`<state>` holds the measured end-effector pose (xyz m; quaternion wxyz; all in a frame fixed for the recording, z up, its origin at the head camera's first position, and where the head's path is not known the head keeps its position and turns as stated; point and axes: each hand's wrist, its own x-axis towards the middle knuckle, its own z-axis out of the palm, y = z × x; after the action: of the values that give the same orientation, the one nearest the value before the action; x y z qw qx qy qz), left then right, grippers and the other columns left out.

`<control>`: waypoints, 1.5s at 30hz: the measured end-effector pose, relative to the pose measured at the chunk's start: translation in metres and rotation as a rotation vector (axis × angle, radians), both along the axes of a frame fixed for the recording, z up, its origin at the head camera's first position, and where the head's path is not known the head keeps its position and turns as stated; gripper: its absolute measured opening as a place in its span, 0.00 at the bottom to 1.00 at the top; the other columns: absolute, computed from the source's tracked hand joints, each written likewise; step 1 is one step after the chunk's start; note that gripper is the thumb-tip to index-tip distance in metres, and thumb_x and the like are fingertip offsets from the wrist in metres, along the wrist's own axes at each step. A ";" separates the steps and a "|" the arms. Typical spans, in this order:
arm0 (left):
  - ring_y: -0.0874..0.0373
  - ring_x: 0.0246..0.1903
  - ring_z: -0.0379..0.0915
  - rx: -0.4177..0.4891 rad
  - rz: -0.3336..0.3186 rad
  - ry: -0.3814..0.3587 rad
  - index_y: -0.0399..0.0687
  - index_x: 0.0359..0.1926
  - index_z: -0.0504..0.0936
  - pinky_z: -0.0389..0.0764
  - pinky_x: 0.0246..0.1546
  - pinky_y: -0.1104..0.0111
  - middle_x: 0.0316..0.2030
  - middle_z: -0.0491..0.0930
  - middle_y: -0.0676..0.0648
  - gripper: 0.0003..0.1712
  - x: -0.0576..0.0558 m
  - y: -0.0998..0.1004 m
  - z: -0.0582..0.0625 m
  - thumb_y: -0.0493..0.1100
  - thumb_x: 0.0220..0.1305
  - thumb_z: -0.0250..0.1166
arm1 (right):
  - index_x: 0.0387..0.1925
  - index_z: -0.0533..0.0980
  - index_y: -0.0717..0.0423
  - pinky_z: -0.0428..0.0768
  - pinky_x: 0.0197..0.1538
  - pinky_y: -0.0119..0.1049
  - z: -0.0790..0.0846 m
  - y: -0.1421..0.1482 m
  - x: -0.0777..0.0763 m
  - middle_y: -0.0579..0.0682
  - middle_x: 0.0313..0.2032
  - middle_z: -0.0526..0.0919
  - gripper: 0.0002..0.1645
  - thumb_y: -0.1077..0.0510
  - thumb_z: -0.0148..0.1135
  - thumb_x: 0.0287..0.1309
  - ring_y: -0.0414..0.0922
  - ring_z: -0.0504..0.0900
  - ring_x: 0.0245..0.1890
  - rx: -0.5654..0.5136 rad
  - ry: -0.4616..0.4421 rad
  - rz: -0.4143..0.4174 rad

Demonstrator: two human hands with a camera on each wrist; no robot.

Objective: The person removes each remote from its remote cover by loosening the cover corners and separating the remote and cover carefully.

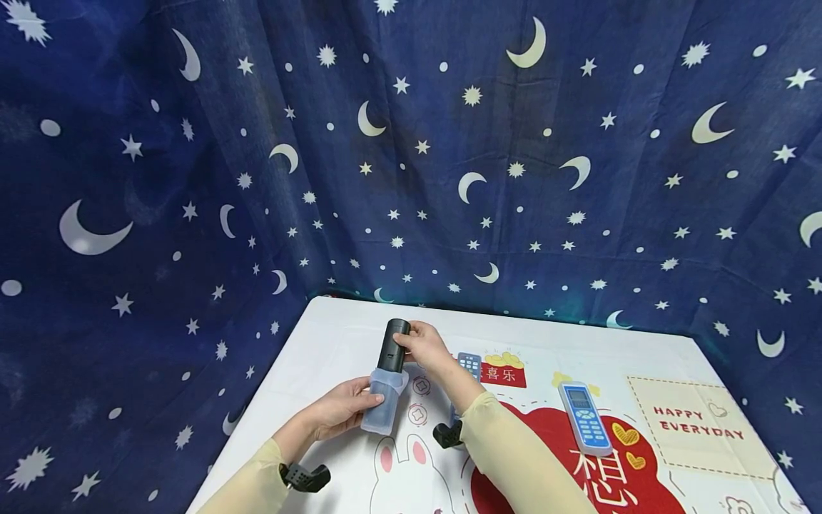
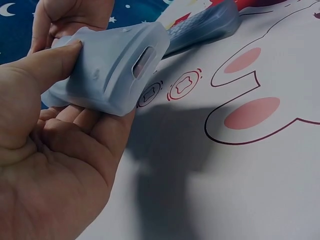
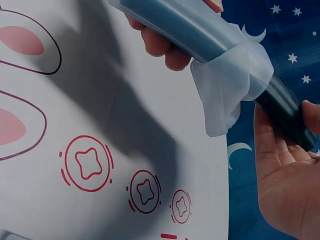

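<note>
A black remote control (image 1: 392, 348), its back plain and facing up in the head view, sits partly inside a translucent silicone sleeve (image 1: 383, 407). My left hand (image 1: 340, 410) grips the sleeve's lower part, thumb on top and fingers beneath. With thumb and fingers, my right hand (image 1: 425, 344) holds the bare black end. In the right wrist view, the sleeve's mouth (image 3: 230, 80) is folded back loosely around the remote. A slot (image 2: 144, 62) shows at the sleeve's closed end in the left wrist view. Both are held above the table.
A blue-and-white remote control (image 1: 586, 420) lies on the right of the printed white tablecloth (image 1: 347, 328). Another blue remote control (image 1: 470, 364) lies behind my right forearm, partly hidden. A dark starry curtain (image 1: 437, 178) hangs behind the table.
</note>
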<state>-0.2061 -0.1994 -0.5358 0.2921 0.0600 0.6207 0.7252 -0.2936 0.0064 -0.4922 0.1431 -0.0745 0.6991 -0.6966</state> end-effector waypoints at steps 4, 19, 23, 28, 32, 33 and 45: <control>0.48 0.53 0.79 -0.012 -0.003 0.002 0.28 0.76 0.52 0.81 0.55 0.57 0.55 0.80 0.39 0.40 0.001 -0.001 0.001 0.42 0.75 0.62 | 0.65 0.68 0.72 0.86 0.45 0.43 -0.001 0.001 -0.002 0.61 0.48 0.85 0.29 0.59 0.61 0.71 0.50 0.87 0.43 -0.009 0.002 -0.003; 0.48 0.52 0.80 0.036 -0.029 0.002 0.26 0.76 0.51 0.81 0.54 0.59 0.54 0.80 0.38 0.40 0.007 -0.003 0.001 0.40 0.75 0.60 | 0.62 0.71 0.71 0.87 0.44 0.44 0.005 0.005 -0.003 0.59 0.43 0.85 0.26 0.59 0.63 0.70 0.48 0.88 0.38 -0.010 -0.011 -0.023; 0.49 0.52 0.81 0.051 -0.036 -0.009 0.26 0.76 0.51 0.82 0.54 0.59 0.55 0.80 0.38 0.40 0.007 -0.004 0.000 0.40 0.75 0.61 | 0.61 0.72 0.70 0.86 0.46 0.46 0.003 0.006 -0.004 0.58 0.43 0.85 0.25 0.58 0.63 0.69 0.47 0.87 0.38 -0.012 -0.009 -0.021; 0.50 0.52 0.81 0.057 -0.003 -0.039 0.23 0.73 0.57 0.82 0.53 0.59 0.53 0.82 0.39 0.37 0.009 -0.002 0.000 0.42 0.75 0.61 | 0.62 0.72 0.68 0.86 0.48 0.48 0.000 0.008 -0.002 0.60 0.47 0.84 0.28 0.56 0.65 0.68 0.48 0.87 0.40 -0.039 0.000 -0.013; 0.51 0.48 0.83 0.033 0.033 -0.082 0.23 0.68 0.65 0.84 0.51 0.59 0.48 0.85 0.41 0.33 0.010 0.001 0.002 0.45 0.75 0.60 | 0.65 0.69 0.68 0.86 0.48 0.47 -0.001 0.007 0.005 0.61 0.50 0.83 0.32 0.57 0.66 0.66 0.50 0.87 0.43 -0.056 0.000 0.005; 0.51 0.48 0.83 0.029 0.040 -0.088 0.24 0.67 0.67 0.84 0.50 0.58 0.48 0.85 0.41 0.32 0.010 0.002 0.002 0.46 0.75 0.61 | 0.66 0.68 0.68 0.86 0.48 0.47 -0.001 0.006 0.006 0.62 0.51 0.83 0.33 0.57 0.67 0.66 0.50 0.87 0.43 -0.061 -0.004 0.013; 0.51 0.48 0.82 0.011 0.083 -0.006 0.35 0.76 0.55 0.84 0.48 0.57 0.50 0.82 0.41 0.40 0.004 0.007 0.004 0.40 0.71 0.63 | 0.66 0.67 0.65 0.85 0.50 0.46 0.001 -0.004 0.013 0.62 0.50 0.84 0.32 0.63 0.67 0.64 0.54 0.88 0.45 -0.088 -0.016 -0.007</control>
<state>-0.2022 -0.1926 -0.5322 0.2630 0.0335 0.6178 0.7403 -0.2809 0.0023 -0.4909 0.1431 -0.0727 0.6668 -0.7278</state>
